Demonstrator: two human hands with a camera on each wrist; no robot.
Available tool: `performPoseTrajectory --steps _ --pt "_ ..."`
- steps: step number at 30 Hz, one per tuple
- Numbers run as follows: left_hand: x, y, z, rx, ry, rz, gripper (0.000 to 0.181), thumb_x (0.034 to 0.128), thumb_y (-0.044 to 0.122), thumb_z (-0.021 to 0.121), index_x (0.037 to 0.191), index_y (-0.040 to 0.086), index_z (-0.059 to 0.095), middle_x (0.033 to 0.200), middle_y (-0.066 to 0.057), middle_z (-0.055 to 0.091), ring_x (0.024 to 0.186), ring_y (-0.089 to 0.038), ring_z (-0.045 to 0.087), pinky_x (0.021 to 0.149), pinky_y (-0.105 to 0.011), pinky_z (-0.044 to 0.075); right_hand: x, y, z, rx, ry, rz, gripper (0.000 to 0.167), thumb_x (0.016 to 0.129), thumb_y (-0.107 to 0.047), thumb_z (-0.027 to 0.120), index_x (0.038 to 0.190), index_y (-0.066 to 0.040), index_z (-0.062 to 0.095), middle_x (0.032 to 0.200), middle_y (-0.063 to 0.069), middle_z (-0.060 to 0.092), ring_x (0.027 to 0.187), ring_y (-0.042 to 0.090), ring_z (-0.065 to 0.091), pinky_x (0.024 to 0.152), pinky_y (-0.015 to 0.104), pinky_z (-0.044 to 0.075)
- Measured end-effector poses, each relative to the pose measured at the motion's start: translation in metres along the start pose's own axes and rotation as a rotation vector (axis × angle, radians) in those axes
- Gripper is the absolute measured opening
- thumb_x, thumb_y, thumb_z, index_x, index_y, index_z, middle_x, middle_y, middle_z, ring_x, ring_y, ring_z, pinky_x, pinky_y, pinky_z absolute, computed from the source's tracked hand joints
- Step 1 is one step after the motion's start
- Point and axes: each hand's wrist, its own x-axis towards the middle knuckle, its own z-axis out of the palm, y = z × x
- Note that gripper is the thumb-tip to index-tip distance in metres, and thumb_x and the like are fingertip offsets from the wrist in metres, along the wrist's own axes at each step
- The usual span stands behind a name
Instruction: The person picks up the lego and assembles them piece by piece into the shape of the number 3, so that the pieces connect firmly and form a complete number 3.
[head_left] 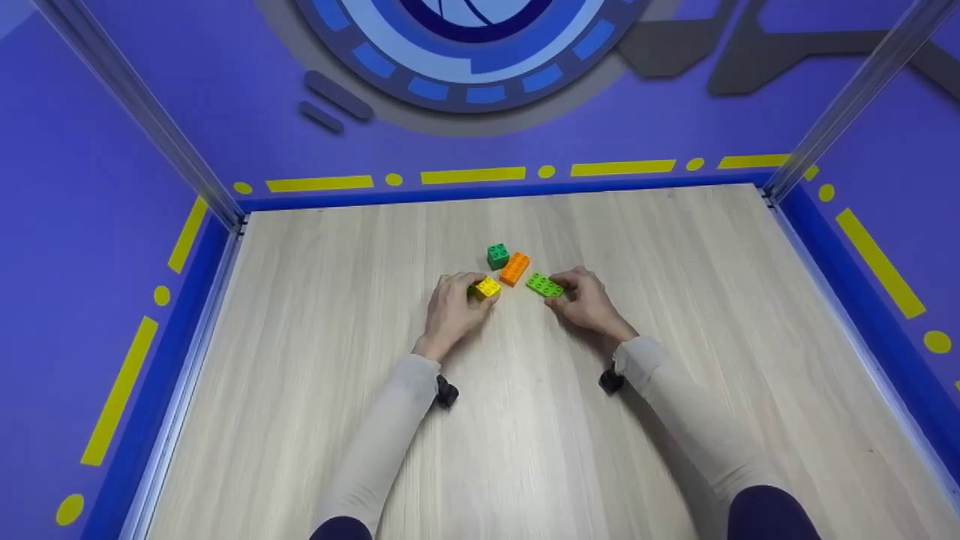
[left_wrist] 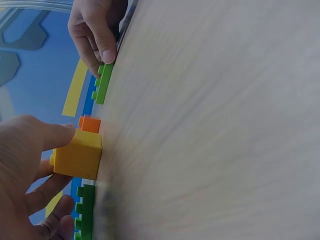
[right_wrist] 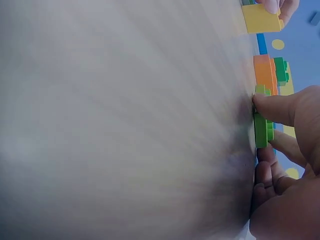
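Together, two bare hands are working above a pale wood-grain tabletop (head_left: 510, 457), the person's left hand (head_left: 451, 301) gripping a yellow block (head_left: 487, 288) between thumb and fingers, while the right hand (head_left: 590, 304) is pinching one end of a lime-green block (head_left: 541, 284). Between the two grips and slightly farther from the person, an orange block (head_left: 514, 269) is lying studs up at a slant, with a dark green block (head_left: 498, 256) standing just beside its far left end; whether those two are touching is remaining unclear. The lime-green block is lying low, its studs facing up and its free end pointing toward the orange block. In the left wrist view, another green block (left_wrist: 87, 212) is showing its row of studs near the left hand's lower fingers, on the side of the yellow block away from the right hand. Light sleeves (head_left: 390, 427) are covering both forearms, and small black devices (head_left: 447, 392) are sitting at the wrists. Blue-violet walls (head_left: 225, 90) are enclosing the tabletop at the back and sides, with yellow bars and dots running along their lower edges.
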Motion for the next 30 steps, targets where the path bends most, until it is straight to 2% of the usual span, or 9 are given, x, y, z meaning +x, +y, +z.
performPoseTrajectory --steps 5,12,16,24,30 --pt "-0.001 0.003 -0.002 -0.035 -0.02 -0.008 0.044 0.0951 0.029 0.083 0.133 0.009 0.073 0.133 -0.009 0.074 0.116 -0.029 0.063 0.099 -0.042 0.052 -0.001 -0.001 -0.001 0.012 -0.012 -0.003 0.041 0.096 -0.013 0.079 0.135 -0.002 0.072 0.121 0.016 0.064 0.109 0.028 0.058 0.094 0.04 0.049" --pt "-0.003 0.005 -0.004 -0.046 -0.043 0.013 0.043 0.0979 0.027 0.08 0.135 0.007 0.071 0.134 -0.011 0.072 0.125 -0.028 0.066 0.112 -0.043 0.049 -0.004 -0.007 -0.001 0.012 -0.045 0.002 0.042 0.096 -0.013 0.079 0.136 -0.002 0.071 0.119 0.016 0.062 0.102 0.027 0.055 0.089 0.038 0.046" --pt "-0.004 0.004 -0.005 -0.066 -0.066 -0.004 0.042 0.0998 0.024 0.078 0.137 0.007 0.069 0.135 -0.011 0.071 0.127 -0.027 0.065 0.113 -0.04 0.05 -0.007 -0.011 0.001 0.013 -0.071 -0.004 0.042 0.096 -0.013 0.078 0.136 -0.003 0.07 0.118 0.014 0.061 0.101 0.026 0.054 0.088 0.037 0.045" --pt "-0.008 0.0 -0.012 -0.107 -0.1 0.008 0.042 0.1031 0.02 0.073 0.142 0.005 0.066 0.138 -0.011 0.068 0.132 -0.026 0.063 0.117 -0.039 0.048 -0.012 -0.015 0.004 -0.013 -0.125 -0.083 0.041 0.096 -0.008 0.078 0.135 -0.001 0.071 0.117 0.016 0.062 0.101 0.027 0.056 0.088 0.037 0.046" --pt "-0.012 -0.005 -0.014 -0.119 -0.146 0.035 0.044 0.1043 0.017 0.07 0.146 0.005 0.063 0.143 -0.012 0.066 0.137 -0.027 0.06 0.121 -0.04 0.044 -0.014 -0.015 0.004 -0.077 -0.183 -0.124 0.036 0.095 -0.008 0.078 0.131 -0.006 0.075 0.113 0.012 0.063 0.099 0.026 0.05 0.084 0.037 0.038"
